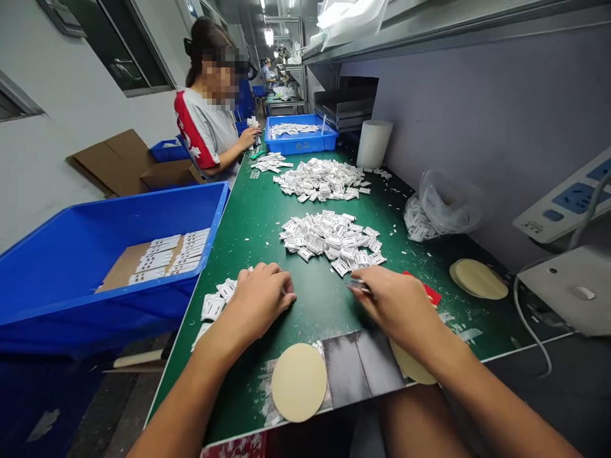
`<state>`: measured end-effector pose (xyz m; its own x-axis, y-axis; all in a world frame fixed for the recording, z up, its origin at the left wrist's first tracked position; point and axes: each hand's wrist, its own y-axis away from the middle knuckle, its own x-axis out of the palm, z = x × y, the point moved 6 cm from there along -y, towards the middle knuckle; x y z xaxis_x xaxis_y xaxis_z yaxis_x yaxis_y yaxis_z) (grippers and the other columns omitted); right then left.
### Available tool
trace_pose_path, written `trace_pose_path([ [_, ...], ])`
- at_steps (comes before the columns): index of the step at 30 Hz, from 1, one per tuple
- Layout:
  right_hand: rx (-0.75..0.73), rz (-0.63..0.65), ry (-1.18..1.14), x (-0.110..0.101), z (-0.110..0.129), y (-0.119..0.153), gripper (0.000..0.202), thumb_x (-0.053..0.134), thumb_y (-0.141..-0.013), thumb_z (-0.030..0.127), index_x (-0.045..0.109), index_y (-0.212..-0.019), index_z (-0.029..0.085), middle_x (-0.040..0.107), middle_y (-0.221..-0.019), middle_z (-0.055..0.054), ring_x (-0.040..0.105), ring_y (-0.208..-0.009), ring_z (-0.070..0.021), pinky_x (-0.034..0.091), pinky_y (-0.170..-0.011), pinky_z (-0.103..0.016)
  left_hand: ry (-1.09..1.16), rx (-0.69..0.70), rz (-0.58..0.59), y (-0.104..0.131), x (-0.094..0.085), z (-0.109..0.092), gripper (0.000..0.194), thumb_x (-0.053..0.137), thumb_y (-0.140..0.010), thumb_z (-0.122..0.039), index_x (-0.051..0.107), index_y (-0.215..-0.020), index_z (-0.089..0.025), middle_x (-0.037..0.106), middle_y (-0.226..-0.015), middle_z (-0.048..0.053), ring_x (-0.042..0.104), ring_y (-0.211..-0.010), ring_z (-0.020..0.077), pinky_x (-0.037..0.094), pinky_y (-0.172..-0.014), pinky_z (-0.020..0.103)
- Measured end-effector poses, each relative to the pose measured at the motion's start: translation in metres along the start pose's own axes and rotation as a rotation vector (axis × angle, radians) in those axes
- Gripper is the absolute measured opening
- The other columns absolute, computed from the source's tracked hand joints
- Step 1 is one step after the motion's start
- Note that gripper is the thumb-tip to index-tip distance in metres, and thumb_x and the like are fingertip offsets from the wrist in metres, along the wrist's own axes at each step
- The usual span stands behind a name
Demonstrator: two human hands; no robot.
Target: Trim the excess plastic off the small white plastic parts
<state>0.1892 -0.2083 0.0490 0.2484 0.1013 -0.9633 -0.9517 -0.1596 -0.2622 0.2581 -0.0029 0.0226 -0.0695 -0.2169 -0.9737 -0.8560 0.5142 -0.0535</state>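
Over the green table (312, 312), left hand (263, 294) curls, grasp unclear; right hand (392, 294) pinches a small shiny object (356, 284).

Your right hand (398, 296) pinches a small shiny item (359, 285) in its fingertips, right by the near edge of a pile of white pieces (329, 238). Your left hand (262, 296) rests with curled fingers over the green table (310, 305); whether they hold anything is unclear. More white parts (213, 306) lie left of those fingers. Beyond both hands' fingers sit a farther white heap (322, 178) and a blue tray (301, 145). Nearer you than the fingers are a round tan disc (299, 383) and a dark sheet (360, 367).
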Motion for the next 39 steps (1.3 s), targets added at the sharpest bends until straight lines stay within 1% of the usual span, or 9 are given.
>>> trace_pose_path([
  [6, -0.082, 0.060, 0.064, 0.025, 0.009, -0.038, 0.011, 0.056, -0.087, 0.015, 0.065, -0.080, 0.017, 0.070, -0.080, -0.008, 0.064, -0.067, -0.0221, 0.024, -0.052, -0.029, 0.085, -0.016, -0.201, 0.003, -0.016, -0.014, 0.032, 0.047, -0.093, -0.048, 0.067, -0.096, -0.024, 0.066, -0.107, 0.008, 0.055, -0.104, 0.0297, 0.037, -0.085, 0.045],
  [10, -0.084, -0.019, -0.030, 0.013, 0.013, -0.039, 0.017, 0.056, -0.088, 0.017, 0.061, -0.072, 0.018, 0.068, -0.073, -0.005, 0.062, -0.066, -0.0193, 0.028, -0.053, -0.028, 0.402, -0.056, -0.380, 0.006, -0.026, -0.021, 0.034, 0.048, -0.094, -0.045, 0.066, -0.110, -0.022, 0.069, -0.114, 0.008, 0.058, -0.108, 0.0272, 0.040, -0.094, 0.043],
  [13, -0.087, -0.109, -0.162, -0.008, 0.027, -0.023, 0.019, 0.051, -0.095, 0.028, 0.062, -0.082, 0.020, 0.067, -0.076, -0.001, 0.060, -0.068, -0.0144, 0.037, -0.060, -0.025, 0.911, -0.030, -0.277, 0.006, -0.020, -0.026, 0.038, 0.053, -0.091, -0.047, 0.065, -0.118, -0.022, 0.069, -0.119, 0.008, 0.062, -0.109, 0.0246, 0.045, -0.094, 0.038],
  [16, -0.130, -0.289, -0.415, -0.027, 0.046, -0.005, 0.013, 0.052, -0.094, 0.025, 0.065, -0.092, 0.020, 0.068, -0.081, 0.000, 0.060, -0.070, -0.0120, 0.041, -0.065, -0.022, 1.374, 0.045, -0.098, 0.008, -0.017, -0.038, 0.037, 0.067, -0.085, -0.038, 0.063, -0.119, -0.023, 0.075, -0.103, 0.005, 0.067, -0.098, 0.0197, 0.051, -0.087, 0.030],
  [18, -0.156, -0.396, -0.588, -0.033, 0.056, 0.005, 0.012, 0.056, -0.091, 0.020, 0.067, -0.096, 0.018, 0.068, -0.082, -0.001, 0.060, -0.069, -0.0125, 0.042, -0.064, -0.024, 1.534, 0.021, -0.073, 0.010, -0.019, -0.039, 0.037, 0.072, -0.082, -0.029, 0.064, -0.117, -0.023, 0.076, -0.092, 0.003, 0.069, -0.090, 0.0162, 0.051, -0.087, 0.028],
  [21, -0.189, -0.392, -0.684, -0.032, 0.065, 0.011, 0.022, 0.056, -0.092, 0.016, 0.067, -0.111, 0.019, 0.069, -0.082, -0.001, 0.061, -0.068, -0.0125, 0.043, -0.063, -0.024, 1.679, -0.036, -0.052, 0.013, -0.022, -0.040, 0.033, 0.073, -0.081, -0.022, 0.066, -0.113, -0.024, 0.075, -0.097, 0.004, 0.067, -0.097, 0.0158, 0.051, -0.088, 0.025],
  [26, -0.153, -0.605, -0.691, -0.041, 0.051, 0.021, 0.025, 0.061, -0.089, 0.010, 0.065, -0.113, 0.016, 0.069, -0.088, -0.003, 0.062, -0.073, -0.0118, 0.046, -0.068, -0.024, 1.636, -0.018, 0.021, 0.017, -0.022, -0.043, 0.034, 0.070, -0.083, -0.021, 0.067, -0.117, -0.026, 0.073, -0.100, 0.004, 0.066, -0.092, 0.0134, 0.052, -0.079, 0.021],
  [33, -0.206, -0.462, -0.630, -0.033, 0.044, 0.019, 0.028, 0.057, -0.091, 0.012, 0.066, -0.117, 0.020, 0.061, -0.084, -0.004, 0.059, -0.070, -0.0133, 0.044, -0.061, -0.026, 1.486, 0.038, 0.175, 0.019, -0.015, -0.051, 0.024, 0.071, -0.082, -0.019, 0.074, -0.104, -0.029, 0.076, -0.098, 0.001, 0.068, -0.090, 0.0126, 0.051, -0.086, 0.021],
  [39, -0.237, -0.592, -0.418, -0.037, 0.048, 0.028, 0.025, 0.056, -0.090, 0.010, 0.067, -0.112, 0.012, 0.065, -0.078, -0.005, 0.061, -0.065, -0.0140, 0.041, -0.056, -0.027, 1.427, 0.062, 0.198, 0.019, -0.017, -0.060, 0.023, 0.068, -0.086, -0.020, 0.074, -0.106, -0.030, 0.076, -0.096, -0.001, 0.068, -0.086, 0.0105, 0.051, -0.081, 0.018],
])
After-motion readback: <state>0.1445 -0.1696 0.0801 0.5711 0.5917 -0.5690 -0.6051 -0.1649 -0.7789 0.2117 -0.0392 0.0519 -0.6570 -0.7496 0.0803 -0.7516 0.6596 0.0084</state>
